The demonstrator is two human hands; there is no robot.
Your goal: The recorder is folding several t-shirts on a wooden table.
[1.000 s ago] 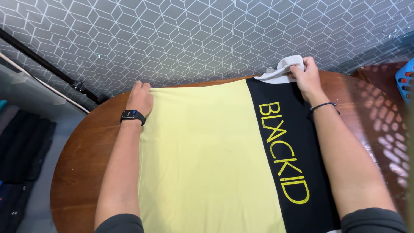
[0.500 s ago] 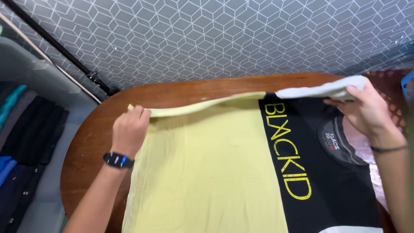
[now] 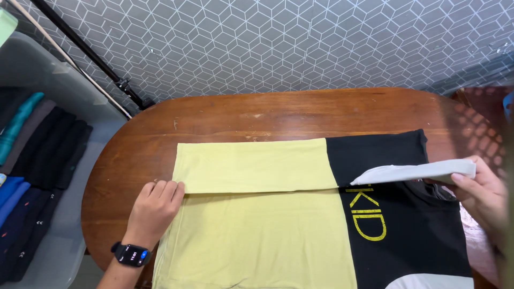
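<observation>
A T-shirt point(image 3: 257, 235) in pale yellow and black, with yellow lettering and white sleeves, lies flat on a dark oval wooden table point(image 3: 139, 144). Its far side is folded over toward me, so a yellow and black flap point(image 3: 257, 166) rests on top of the shirt. My left hand point(image 3: 155, 211), with a black watch on the wrist, presses the yellow fold edge at the left. My right hand point(image 3: 482, 187) pinches the white sleeve point(image 3: 412, 172), which is raised slightly above the black part.
A wall with a grey hexagon pattern rises behind the table. At the left a clear plastic bin point(image 3: 32, 160) holds folded dark, blue and teal clothes. A black pole point(image 3: 80, 53) leans against the wall. A reddish patterned surface point(image 3: 482, 107) lies at the right.
Both hands have pulled the shirt's far edge toward me and laid it down as a fold. The collar is now covered, and bare wood shows at the back of the table.
</observation>
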